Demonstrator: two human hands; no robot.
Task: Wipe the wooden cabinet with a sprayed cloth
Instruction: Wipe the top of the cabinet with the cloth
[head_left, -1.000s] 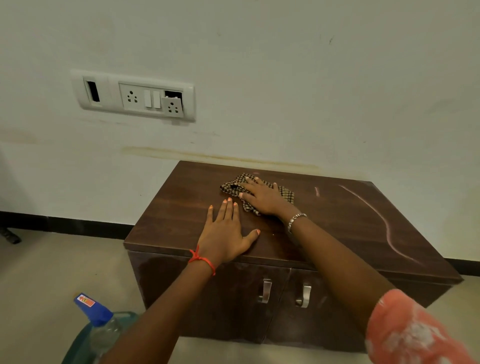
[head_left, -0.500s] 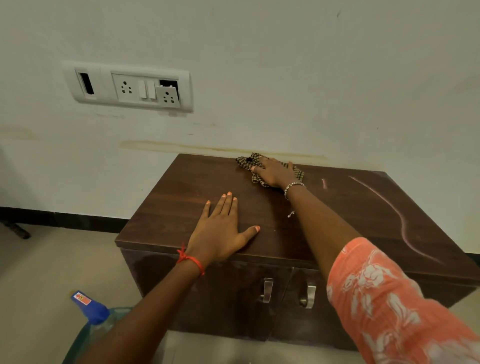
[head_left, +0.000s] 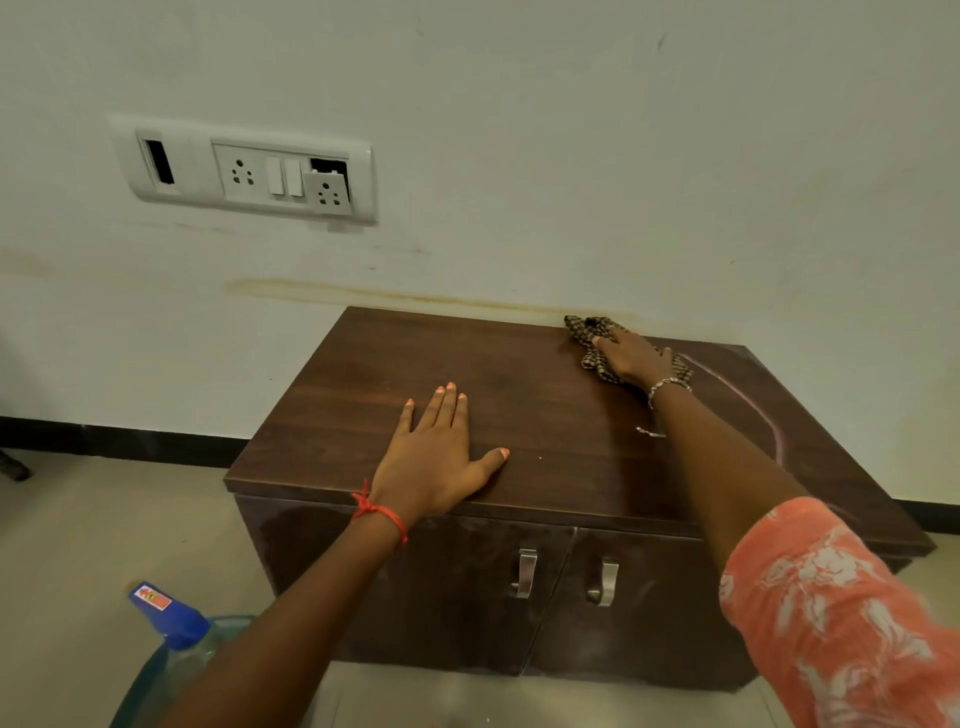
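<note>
Pale plaster wall (head_left: 571, 156) fills the background, with a white switch and socket panel (head_left: 244, 169) mounted on it and a yellowish stain running just above the back edge of the wooden cabinet (head_left: 519, 415). That cabinet is dark brown, stands against the wall on a beige floor (head_left: 93, 545), and has two doors with metal handles (head_left: 527, 571) side by side at the front. A faint pale curved streak (head_left: 769, 415) marks the right part of its top.

At the far right of the top, close to the wall, lies the checked cloth (head_left: 592, 332), crumpled. The right hand (head_left: 631, 358) presses down on it, palm flat, fingers spread loosely over the fabric rather than closed around it; how much of the cloth sits under the palm is hard to tell. A silver bracelet (head_left: 667, 385) circles that wrist, and an orange floral sleeve (head_left: 831, 613) covers the upper arm.

The left hand (head_left: 436, 457) rests flat on the bare wood near the front edge, well apart from the cloth, fingers straight and close together, thumb stretched out to the side. A red thread (head_left: 379, 512) is tied around its wrist.

Down at the lower left stands a clear bottle with a blue cap (head_left: 169, 613), partly hidden by the left forearm
</note>
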